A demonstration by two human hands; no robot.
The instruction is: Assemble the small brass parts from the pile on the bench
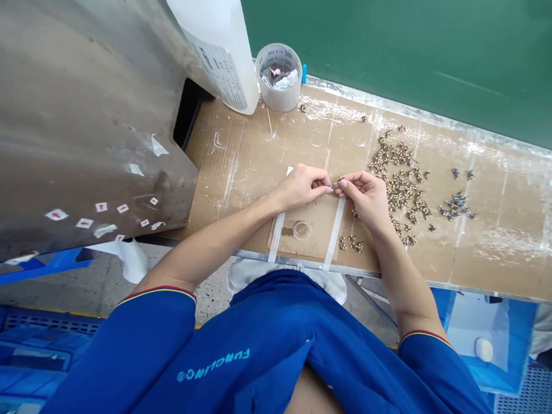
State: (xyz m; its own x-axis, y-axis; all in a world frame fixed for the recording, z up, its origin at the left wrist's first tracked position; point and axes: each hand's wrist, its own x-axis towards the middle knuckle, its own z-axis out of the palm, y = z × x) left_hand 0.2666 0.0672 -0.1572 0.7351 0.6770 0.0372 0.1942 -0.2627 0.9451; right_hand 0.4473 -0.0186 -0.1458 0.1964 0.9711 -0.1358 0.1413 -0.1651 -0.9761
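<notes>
My left hand (305, 187) is closed in a pinch, with a small blue piece (331, 186) at its fingertips. Facing it, my right hand (366, 198) pinches a small brass-coloured metal part (338, 180). The fingertips of both hands nearly meet, so whether the two pieces touch is hard to make out. Just right of my right hand spreads a pile of similar brass-coloured parts (399, 190). Farther right lies a smaller group of parts with blue on them (457, 206). A small round clear dish (302, 230) sits below my hands on a taped cardboard patch.
Cardboard (495, 241) covers the bench. At the back left stand a white plastic bottle (224, 63) and a tape-roll core (282, 98) holding scraps, with a thin stick (269, 122) beside it. A metal panel (99, 144) borders the left; a green surface (409, 52) lies beyond.
</notes>
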